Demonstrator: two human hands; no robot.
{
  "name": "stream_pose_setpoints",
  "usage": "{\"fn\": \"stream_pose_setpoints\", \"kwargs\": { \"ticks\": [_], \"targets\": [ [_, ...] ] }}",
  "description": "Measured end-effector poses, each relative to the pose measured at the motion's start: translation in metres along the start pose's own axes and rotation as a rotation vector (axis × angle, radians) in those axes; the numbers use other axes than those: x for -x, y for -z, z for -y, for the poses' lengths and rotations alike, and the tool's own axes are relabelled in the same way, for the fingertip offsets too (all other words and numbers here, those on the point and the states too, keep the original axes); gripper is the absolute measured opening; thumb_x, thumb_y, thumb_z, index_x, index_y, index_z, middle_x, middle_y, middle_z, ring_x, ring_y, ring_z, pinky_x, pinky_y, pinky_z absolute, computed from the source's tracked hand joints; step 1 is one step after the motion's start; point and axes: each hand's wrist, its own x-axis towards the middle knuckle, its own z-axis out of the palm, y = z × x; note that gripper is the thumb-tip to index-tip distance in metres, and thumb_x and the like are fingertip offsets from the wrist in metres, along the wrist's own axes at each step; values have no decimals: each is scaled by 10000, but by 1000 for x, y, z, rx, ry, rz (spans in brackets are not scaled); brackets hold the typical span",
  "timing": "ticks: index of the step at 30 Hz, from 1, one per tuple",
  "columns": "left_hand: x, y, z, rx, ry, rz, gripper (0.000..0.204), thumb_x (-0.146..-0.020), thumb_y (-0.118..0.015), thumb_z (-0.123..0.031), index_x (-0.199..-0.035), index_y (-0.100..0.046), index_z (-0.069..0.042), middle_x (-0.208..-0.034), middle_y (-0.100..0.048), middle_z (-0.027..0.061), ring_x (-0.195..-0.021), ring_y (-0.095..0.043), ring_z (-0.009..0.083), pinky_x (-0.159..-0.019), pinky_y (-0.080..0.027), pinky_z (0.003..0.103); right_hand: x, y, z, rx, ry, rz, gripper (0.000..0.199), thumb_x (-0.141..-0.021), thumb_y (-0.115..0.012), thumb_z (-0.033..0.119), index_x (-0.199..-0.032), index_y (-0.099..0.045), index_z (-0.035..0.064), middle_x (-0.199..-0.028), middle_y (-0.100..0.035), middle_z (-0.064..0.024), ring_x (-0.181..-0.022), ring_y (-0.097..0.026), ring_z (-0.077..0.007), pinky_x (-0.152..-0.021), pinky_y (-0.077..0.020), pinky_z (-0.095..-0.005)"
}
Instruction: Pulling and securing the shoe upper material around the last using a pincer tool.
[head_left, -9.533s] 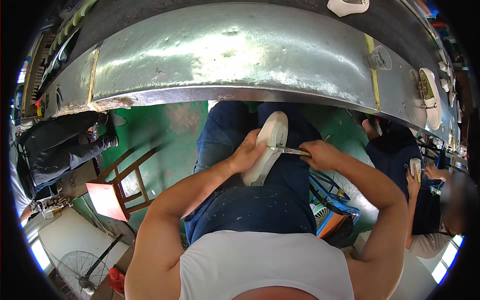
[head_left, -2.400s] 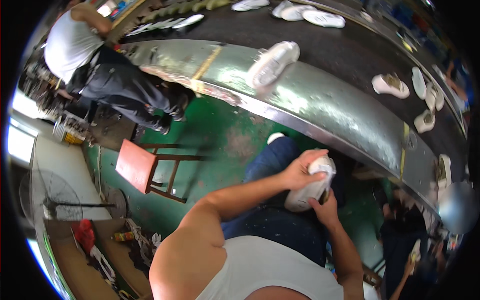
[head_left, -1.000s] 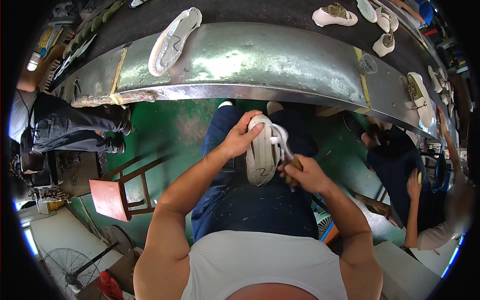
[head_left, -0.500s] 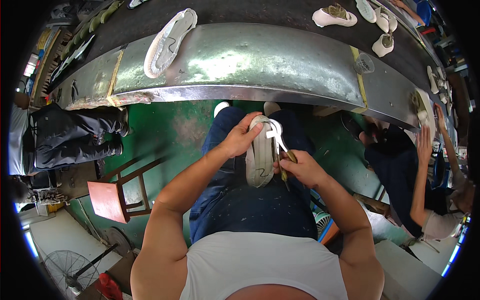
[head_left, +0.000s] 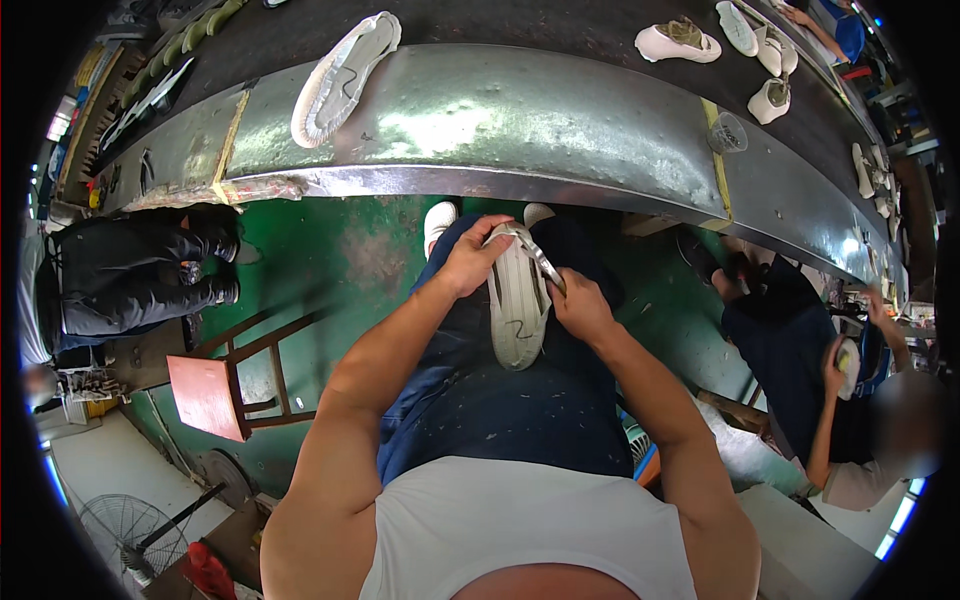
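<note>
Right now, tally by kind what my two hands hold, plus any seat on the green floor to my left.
White rubber-soled shoe: 1, gripped at the toe end by the left hand
Slim metal tool: 1, in the right hand, against the shoe's edge
Wooden chair with a red seat: 1
Total: 3

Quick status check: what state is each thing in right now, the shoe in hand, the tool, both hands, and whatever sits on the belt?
Left hand: closed on the toe end of the shoe.
Right hand: grip closed on the metal tool.
White shoe: sole up, lying on the lap.
Metal tool: tip at the sole's edge.
Shoe sole on the belt: loose, bottom up.
Wooden stool: upright, unoccupied.
</note>
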Motion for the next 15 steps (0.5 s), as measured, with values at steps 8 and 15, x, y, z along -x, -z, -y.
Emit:
{"fn": "stream_pose_setpoints", "kwargs": {
  "ticks": [8, 15],
  "targets": [
    [28, -1, -17, 88, -76, -29, 346, -986, -583, -58, -1329, -540, -73, -1213, -618, 51, -1095, -592, 156, -962, -487, 310, 26, 60, 22, -98, -44, 414, 305, -931, -628, 217, -1137, -628, -8, -945, -641, -223, -872, -633, -410, -794, -506, -442],
    [89, -44, -67, -811, -914, 19, 865, -661, -767, 50, -1424, -362, 14, -1452, -379, 282, -1352, -404, 457, -1130, -339, 453, 49, 54, 19, -361, 91, 129, 515, -1009, -534, 287, -1415, -470, -22, -1414, -501, -216, -1322, -481, -351, -1104, -365, -385]
  ]
}}
